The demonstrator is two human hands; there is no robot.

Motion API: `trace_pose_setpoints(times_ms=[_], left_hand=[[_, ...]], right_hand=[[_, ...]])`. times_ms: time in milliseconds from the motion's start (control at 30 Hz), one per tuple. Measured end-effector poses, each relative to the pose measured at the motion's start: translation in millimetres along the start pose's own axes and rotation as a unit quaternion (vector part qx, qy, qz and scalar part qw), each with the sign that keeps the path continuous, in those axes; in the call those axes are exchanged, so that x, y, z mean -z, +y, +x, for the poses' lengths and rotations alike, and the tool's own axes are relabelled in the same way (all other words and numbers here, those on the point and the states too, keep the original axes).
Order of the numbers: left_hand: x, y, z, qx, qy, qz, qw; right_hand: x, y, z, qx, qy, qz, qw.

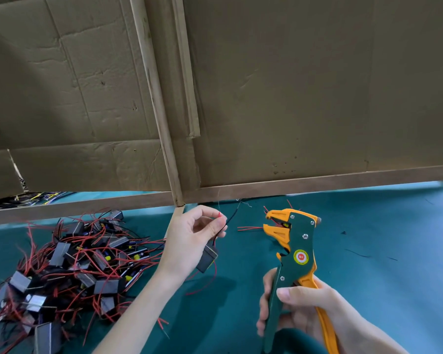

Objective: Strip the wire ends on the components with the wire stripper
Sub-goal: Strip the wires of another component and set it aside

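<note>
Two hands work over the green table [394, 238] in the head view. The left hand [187, 241] pinches a black wire [230, 218] and a red one between thumb and fingers [211, 227] — their dark component [207, 258] hangs just below the palm. The right hand [302, 310] is wrapped around the handles of the wire stripper [296, 251], held upright, its orange jaws gaping toward the wire but apart from it. A heap of components [74, 264] with red and black leads lies at the left, before a cardboard wall [292, 85].
</note>
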State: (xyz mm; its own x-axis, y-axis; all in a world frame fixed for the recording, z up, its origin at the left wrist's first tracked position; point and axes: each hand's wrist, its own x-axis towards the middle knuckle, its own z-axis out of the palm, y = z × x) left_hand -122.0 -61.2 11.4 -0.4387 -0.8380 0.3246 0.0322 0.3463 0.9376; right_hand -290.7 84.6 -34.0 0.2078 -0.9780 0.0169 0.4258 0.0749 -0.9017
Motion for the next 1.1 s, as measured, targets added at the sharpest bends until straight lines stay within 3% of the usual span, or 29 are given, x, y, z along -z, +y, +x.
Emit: trace_pose_setpoints(times_ms=[467, 633, 867, 1100], left_hand=[[-17, 16, -14, -0.078, -0.049, 0.107, 0.990], [-19, 17, -15, -0.037, -0.083, 0.047, 0.995], [-22, 20, -18, -0.047, -0.107, 0.003, 0.993], [-23, -3, -15, 0.063, -0.084, 0.035, 0.994]], right_hand=[[5, 5, 3, -0.009, -0.039, -0.023, 0.999], [5, 5, 2, -0.024, -0.030, -0.035, 0.999], [4, 4, 2, -0.028, -0.031, -0.031, 0.999], [4, 3, 2, -0.044, -0.010, -0.039, 0.998]])
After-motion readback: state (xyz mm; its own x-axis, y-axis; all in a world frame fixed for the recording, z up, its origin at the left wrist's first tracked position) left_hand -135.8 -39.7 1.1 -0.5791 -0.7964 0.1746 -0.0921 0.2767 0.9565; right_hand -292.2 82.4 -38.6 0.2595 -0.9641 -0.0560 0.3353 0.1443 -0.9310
